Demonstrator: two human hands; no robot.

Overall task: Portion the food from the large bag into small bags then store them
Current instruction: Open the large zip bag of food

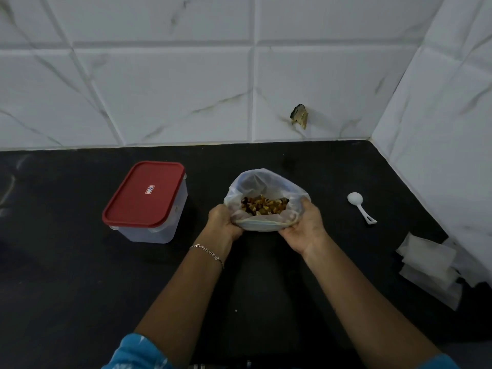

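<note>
Head view: you hold the large bag [262, 182] upright at the middle of the black counter [66, 262], your left hand [225, 222] curled round its left rim and your right hand [303, 227] gripping the right rim, with the mouth spread wide. The mixed nuts and dried fruit [265, 205] lie low inside it. I judge the step to be opening and steadying the bag ahead of portioning; nothing appears portioned yet. The white plastic scoop [359, 206] lies well apart to your right, untouched, and the stack of small bags [426, 262] sits further right near the counter edge. The next move calls for freeing your right hand for the scoop or a small bag while the left keeps the mouth up (the soft film may slump and spill if released). The red-lidded container [145, 193] stands closed to your left, presumably for storage. Its lid carries a small red-and-white sticker [150, 189], too small to read; no brand shows on the bag.
</note>
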